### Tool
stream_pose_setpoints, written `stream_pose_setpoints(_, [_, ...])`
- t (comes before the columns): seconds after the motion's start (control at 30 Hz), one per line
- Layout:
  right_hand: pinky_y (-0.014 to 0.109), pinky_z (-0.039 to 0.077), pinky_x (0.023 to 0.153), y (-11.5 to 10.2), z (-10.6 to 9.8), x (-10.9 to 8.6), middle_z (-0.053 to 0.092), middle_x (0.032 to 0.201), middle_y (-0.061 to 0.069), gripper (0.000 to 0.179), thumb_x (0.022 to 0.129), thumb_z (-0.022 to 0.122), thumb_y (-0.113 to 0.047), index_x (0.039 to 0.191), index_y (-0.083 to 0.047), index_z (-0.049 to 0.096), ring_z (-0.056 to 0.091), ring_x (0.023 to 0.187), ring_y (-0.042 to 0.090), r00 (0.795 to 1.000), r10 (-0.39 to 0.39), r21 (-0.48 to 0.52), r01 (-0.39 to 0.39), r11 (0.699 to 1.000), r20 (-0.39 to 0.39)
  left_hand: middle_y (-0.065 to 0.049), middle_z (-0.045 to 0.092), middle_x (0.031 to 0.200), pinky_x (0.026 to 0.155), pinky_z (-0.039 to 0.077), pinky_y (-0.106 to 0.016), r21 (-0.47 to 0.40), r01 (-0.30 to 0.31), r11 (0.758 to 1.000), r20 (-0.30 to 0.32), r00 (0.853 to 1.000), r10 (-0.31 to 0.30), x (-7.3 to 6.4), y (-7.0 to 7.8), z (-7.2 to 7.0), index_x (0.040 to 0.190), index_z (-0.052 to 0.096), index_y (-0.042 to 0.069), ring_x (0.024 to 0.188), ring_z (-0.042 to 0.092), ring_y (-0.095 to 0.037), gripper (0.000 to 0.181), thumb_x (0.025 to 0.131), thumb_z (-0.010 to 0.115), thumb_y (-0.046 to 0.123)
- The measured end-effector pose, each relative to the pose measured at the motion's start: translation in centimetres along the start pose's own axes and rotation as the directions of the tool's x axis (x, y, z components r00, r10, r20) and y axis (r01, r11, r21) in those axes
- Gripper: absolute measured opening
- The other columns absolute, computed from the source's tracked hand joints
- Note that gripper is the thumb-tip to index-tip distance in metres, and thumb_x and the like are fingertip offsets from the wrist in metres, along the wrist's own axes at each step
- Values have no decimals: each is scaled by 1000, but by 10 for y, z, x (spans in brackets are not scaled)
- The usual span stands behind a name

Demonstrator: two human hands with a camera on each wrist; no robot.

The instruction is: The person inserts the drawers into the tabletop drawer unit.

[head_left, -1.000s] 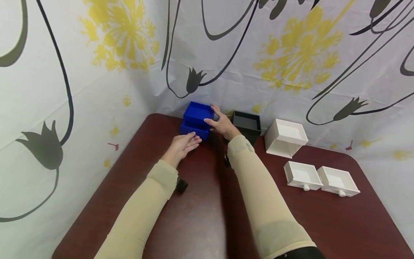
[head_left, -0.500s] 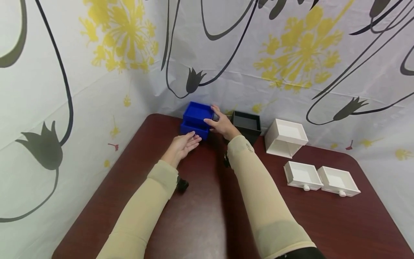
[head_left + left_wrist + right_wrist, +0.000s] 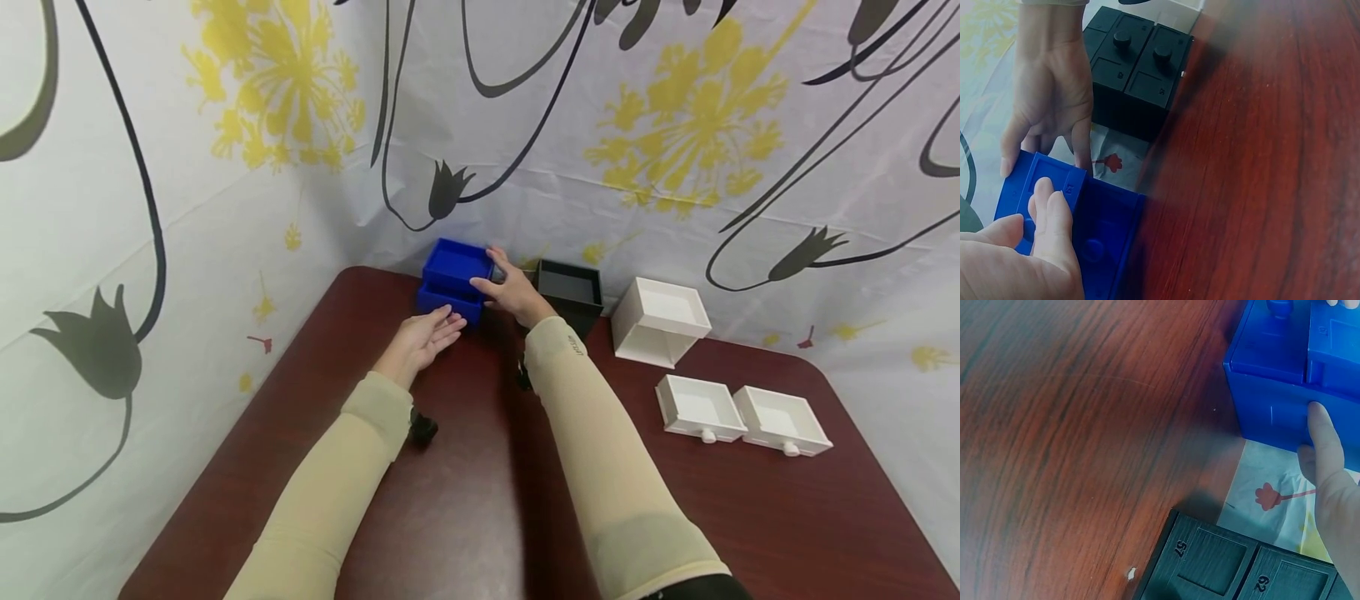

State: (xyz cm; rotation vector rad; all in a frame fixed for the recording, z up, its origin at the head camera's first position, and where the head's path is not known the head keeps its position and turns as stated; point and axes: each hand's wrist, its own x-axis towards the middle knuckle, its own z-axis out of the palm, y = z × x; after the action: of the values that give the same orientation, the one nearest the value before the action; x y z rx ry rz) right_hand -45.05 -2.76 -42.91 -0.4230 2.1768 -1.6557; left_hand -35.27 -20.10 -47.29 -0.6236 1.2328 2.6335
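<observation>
A small blue cabinet [image 3: 457, 260] stands in the back left corner of the table. Its upper drawer [image 3: 1054, 178] juts out; the lower drawer front with a round knob [image 3: 1092, 250] lies further in. At the upper drawer's front is my left hand [image 3: 423, 337], where thumb and fingers pinch the small blue knob [image 3: 1028, 230], partly covered. My right hand [image 3: 517, 293] is spread over the cabinet's right side. In the right wrist view one straight finger [image 3: 1325, 434] presses on the side wall, with another bent beside it.
Right of the blue cabinet is a black cabinet [image 3: 570, 287] with two knobbed drawer fronts. Further right stands a white cabinet shell [image 3: 633, 312]. Two white drawers [image 3: 708, 429] [image 3: 787, 446] lie in front of it. Patterned fabric walls [image 3: 540, 200] border the dark red table [image 3: 465, 500].
</observation>
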Motion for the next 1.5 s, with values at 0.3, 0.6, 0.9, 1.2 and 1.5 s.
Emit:
stream_pose_setpoints(0.3, [54,47,104,1,-3,2,7,168,-18,82,97,71,-26,163,-29,23,39,143,31,1000,-3,1,3,1000,-9,-14,70,114,96,54,-37,-9,-4,1000,4,1000,4,7,0,2,129,62,0,109,71,-24,32,101,65,14])
stream_pose_setpoints(0.6, [52,51,99,1,-2,3,9,168,-17,82,97,72,-27,163,-26,23,40,142,31,1000,-21,-27,21,999,-3,-16,67,123,98,53,-37,-3,-20,1000,6,1000,20,8,2,2,135,59,-1,117,67,-26,38,100,66,14])
stream_pose_setpoints(0.9, [52,52,98,6,3,1,7,169,-15,82,97,71,-26,163,-26,23,41,142,31,1000,-23,-25,23,999,-3,-18,64,132,98,52,-37,11,-20,1000,2,1000,20,7,0,-1,138,57,-1,120,65,-27,43,100,66,16])
stream_pose_setpoints(1.2, [47,55,94,6,-1,2,9,168,-17,82,96,72,-29,163,-29,24,45,139,30,1000,-13,-48,12,999,-17,-15,68,122,96,54,-35,-9,-33,999,2,999,33,10,-1,3,137,58,-1,118,66,-26,42,99,67,14])
stream_pose_setpoints(1.5, [48,54,97,5,-2,1,6,168,-18,82,96,72,-31,163,-32,23,43,141,30,1000,-11,-62,10,998,-10,-16,68,124,97,53,-36,-6,-22,1000,2,1000,22,12,0,6,136,59,-1,120,65,-26,40,100,66,14])
